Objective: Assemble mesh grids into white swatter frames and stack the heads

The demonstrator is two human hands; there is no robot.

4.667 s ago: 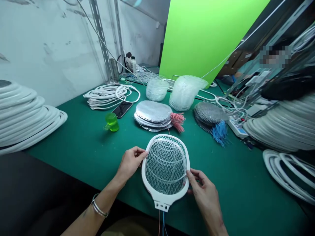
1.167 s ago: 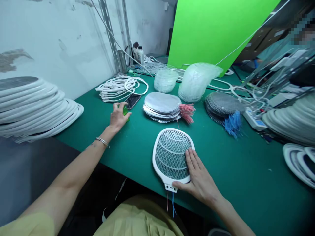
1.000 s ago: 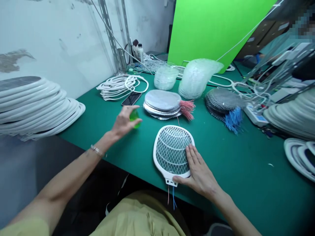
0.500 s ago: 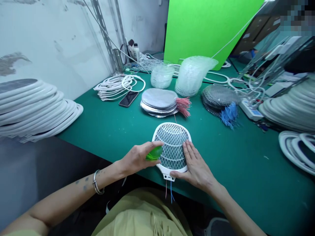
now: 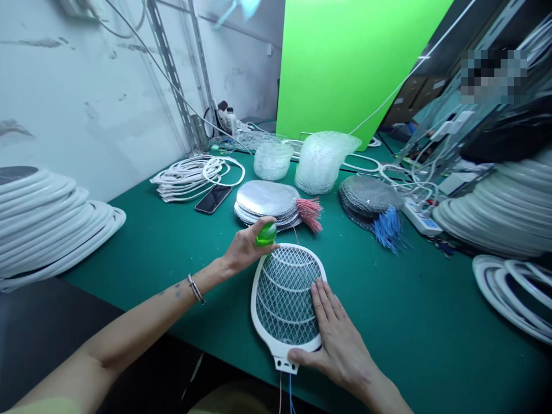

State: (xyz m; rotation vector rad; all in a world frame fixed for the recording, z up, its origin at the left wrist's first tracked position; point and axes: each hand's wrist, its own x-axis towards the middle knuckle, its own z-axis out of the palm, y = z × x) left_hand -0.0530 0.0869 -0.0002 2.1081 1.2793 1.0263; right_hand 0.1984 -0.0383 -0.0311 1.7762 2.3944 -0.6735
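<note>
As seen from the head-worn camera, a tall stack of white plastic rings (image 5: 43,224) is shown at far left, resting on a dark green bench mat (image 5: 142,241). Bundled white cables (image 5: 194,181) are placed farther along the mat, with a black smartphone (image 5: 213,198) lying just beside them. The left hand (image 5: 248,248) is raised over the mat, its fingertips closed around a rounded translucent green object (image 5: 266,234). Beyond that hand, a stack of silver mesh discs with pink wires (image 5: 265,201) is laid, and two stacks of clear plastic pieces (image 5: 323,164) are set behind it. At centre, a white oval electric fly swatter with wire mesh (image 5: 284,299) is laid flat near the mat's front edge, its handle end turned toward the wearer and red and blue wires (image 5: 284,391) trailing from it. The right hand (image 5: 336,356) is held open, its fingers spread and pressed on the mesh and lower rim. To the right, a pile of grey mesh with blue wires (image 5: 366,201), a white power strip (image 5: 422,224) and more white plastic rings (image 5: 509,293) are seen.
</note>
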